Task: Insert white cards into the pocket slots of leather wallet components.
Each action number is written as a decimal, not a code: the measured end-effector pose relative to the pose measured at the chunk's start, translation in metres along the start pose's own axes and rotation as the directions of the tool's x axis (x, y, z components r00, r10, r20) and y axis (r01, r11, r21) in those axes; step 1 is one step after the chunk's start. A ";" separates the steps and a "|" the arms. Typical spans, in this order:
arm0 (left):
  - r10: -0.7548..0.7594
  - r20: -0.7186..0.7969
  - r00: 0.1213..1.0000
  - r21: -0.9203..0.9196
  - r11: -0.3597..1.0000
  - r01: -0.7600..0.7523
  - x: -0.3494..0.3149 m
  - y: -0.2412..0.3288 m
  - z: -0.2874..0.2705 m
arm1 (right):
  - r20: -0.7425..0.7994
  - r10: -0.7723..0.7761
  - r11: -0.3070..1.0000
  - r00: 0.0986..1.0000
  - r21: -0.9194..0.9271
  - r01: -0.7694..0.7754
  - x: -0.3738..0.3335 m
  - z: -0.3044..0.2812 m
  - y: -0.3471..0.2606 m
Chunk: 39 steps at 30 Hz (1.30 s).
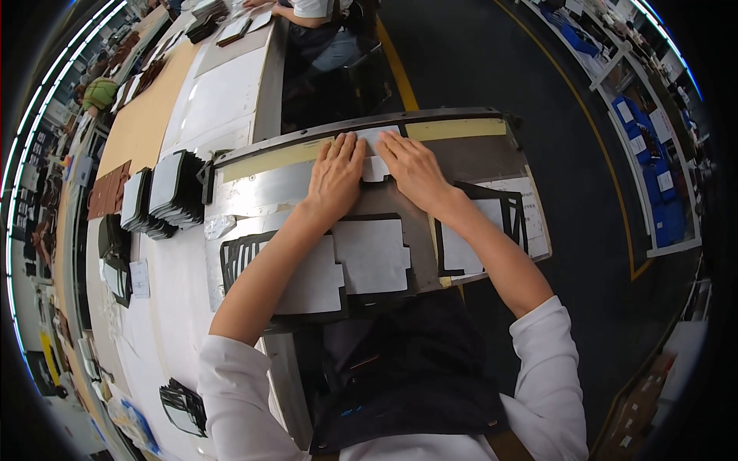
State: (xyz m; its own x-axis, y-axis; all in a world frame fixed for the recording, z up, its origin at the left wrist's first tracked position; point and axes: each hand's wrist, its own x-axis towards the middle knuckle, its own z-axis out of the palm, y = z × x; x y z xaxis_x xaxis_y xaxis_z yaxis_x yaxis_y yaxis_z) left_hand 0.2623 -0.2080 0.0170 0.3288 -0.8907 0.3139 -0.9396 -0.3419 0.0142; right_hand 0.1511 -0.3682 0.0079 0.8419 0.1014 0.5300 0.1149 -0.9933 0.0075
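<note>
Board (pixel 480 163): white panel (pixel 375 168) at far edge, between left hand (pixel 336 173) and right hand (pixel 416 170); fingers of both flat, close together. Bare room toward far-right corner. Black-edged panels (pixel 373 255) crowd near edge; panel stack (pixel 175 187) beside left edge.

Fingers (pixel 393 150) partly hide white piece (pixel 375 170); co-worker (pixel 337 52) cut off.
</note>
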 end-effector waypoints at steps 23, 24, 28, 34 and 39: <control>0.060 -0.017 0.998 -0.012 0.998 -0.060 0.003 0.003 -0.011 | 0.005 0.067 0.993 0.998 0.096 -0.068 0.002 -0.004 -0.001; 0.062 -0.011 0.998 -0.019 0.998 -0.062 0.002 0.004 -0.012 | 0.003 0.067 0.993 0.998 0.096 -0.067 0.002 -0.005 -0.002; 0.036 0.067 0.997 -0.050 0.998 -0.032 0.001 0.004 -0.018 | 0.083 0.089 0.985 0.993 0.141 -0.100 0.001 -0.006 -0.003; -0.029 0.077 0.997 -0.129 0.991 0.039 -0.028 0.006 -0.033 | -0.008 0.052 0.995 0.999 0.085 -0.052 -0.001 0.001 -0.005; -0.051 0.199 0.979 -0.207 0.974 0.092 -0.098 0.036 -0.105 | -0.012 0.078 0.995 0.997 0.060 -0.077 -0.008 0.000 -0.001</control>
State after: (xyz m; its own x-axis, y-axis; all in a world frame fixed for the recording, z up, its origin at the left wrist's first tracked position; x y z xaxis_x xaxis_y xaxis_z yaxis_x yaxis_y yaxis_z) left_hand 0.1861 -0.1015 0.0860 0.3882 -0.9141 0.1171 -0.9044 -0.3534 0.2391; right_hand 0.1438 -0.3680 0.0037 0.8419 0.0228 0.5391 0.0811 -0.9931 -0.0847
